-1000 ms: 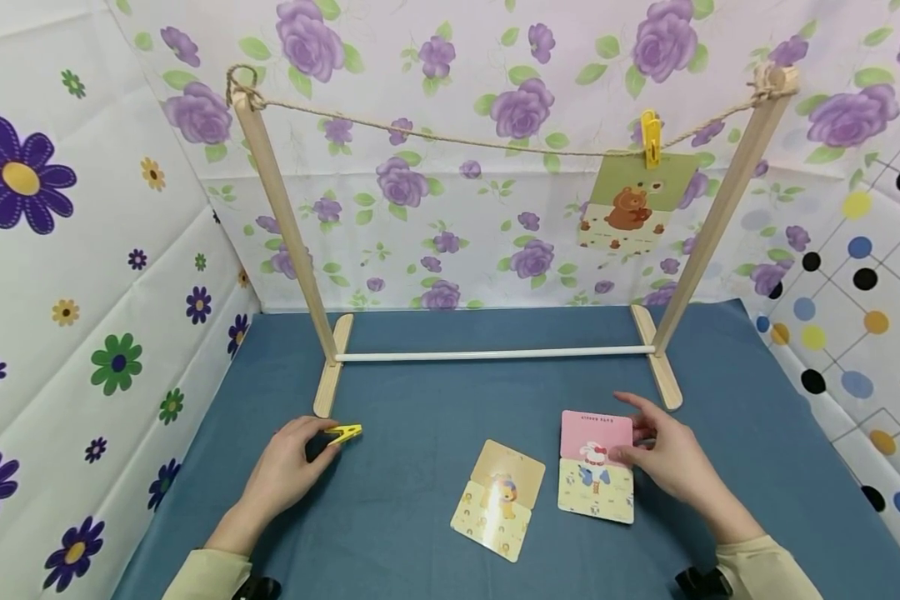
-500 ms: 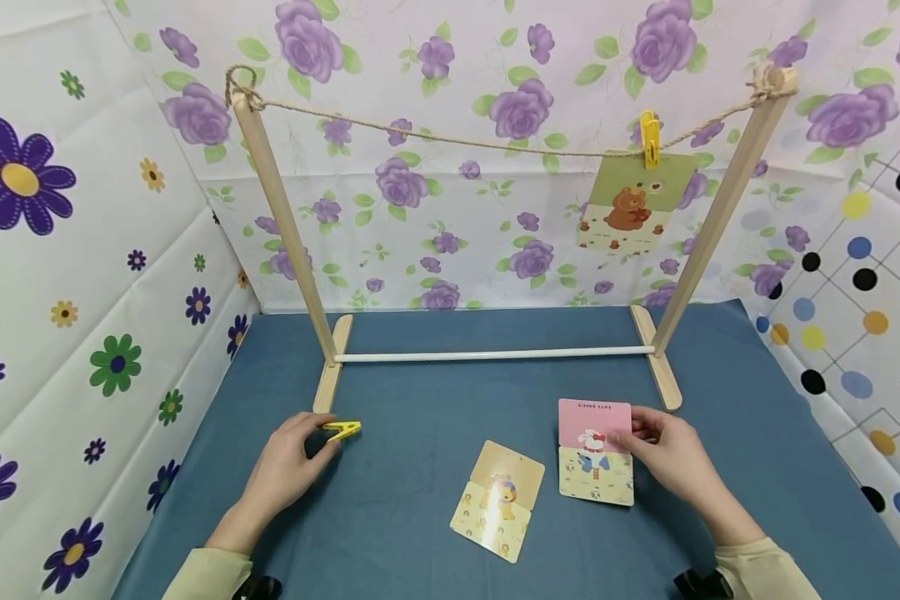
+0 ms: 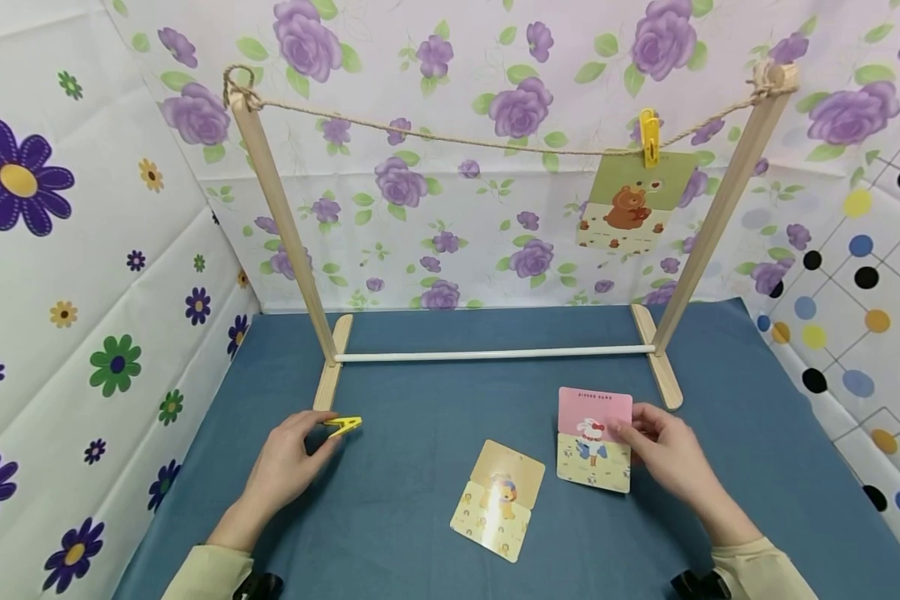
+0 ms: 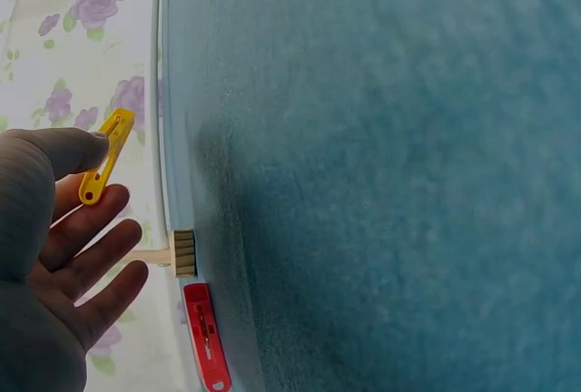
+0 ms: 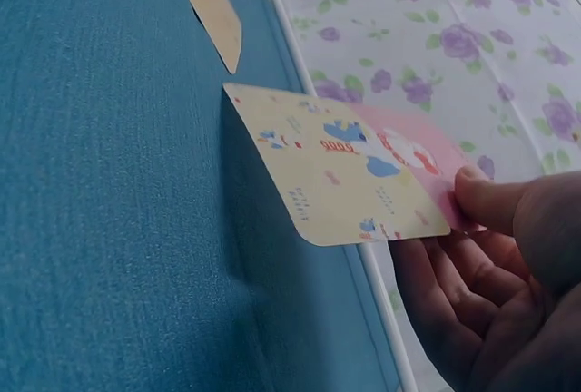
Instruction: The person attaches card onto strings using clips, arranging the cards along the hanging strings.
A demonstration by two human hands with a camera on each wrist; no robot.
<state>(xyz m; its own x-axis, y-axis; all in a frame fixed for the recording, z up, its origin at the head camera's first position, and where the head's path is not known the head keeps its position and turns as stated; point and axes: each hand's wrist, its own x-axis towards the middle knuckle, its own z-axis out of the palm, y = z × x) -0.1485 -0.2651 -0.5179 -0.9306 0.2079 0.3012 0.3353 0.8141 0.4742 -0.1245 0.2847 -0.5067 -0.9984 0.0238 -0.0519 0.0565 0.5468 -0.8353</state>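
Observation:
Between thumb and index finger, my left hand [image 3: 288, 462] pinches a yellow clothespin [image 3: 343, 426], just in front of the stand's left foot. My right hand [image 3: 671, 450] pinches the right edge of a pink and pale-yellow card [image 3: 594, 462] with a white bunny on it. In the right wrist view that card [image 5: 336, 170] is tilted up off the cloth, its lower edge close to it. An orange-yellow card [image 3: 498, 500] with a small figure lies flat, left of the held one. A green bear card [image 3: 633, 200] hangs under a yellow clothespin [image 3: 650, 137].
A wooden stand carries a sagging twine line [image 3: 450, 139] between two leaning posts, with a white rod [image 3: 495, 355] near the table. A red clothespin [image 4: 208, 338] lies near the left hand in the left wrist view. Blue cloth [image 3: 405, 483] covers the table; patterned sheets surround it.
My right hand has taken hold of the pink card and raised it off the cloth, shifting it slightly away from me. My left hand, with the yellow clothespin, has barely moved.

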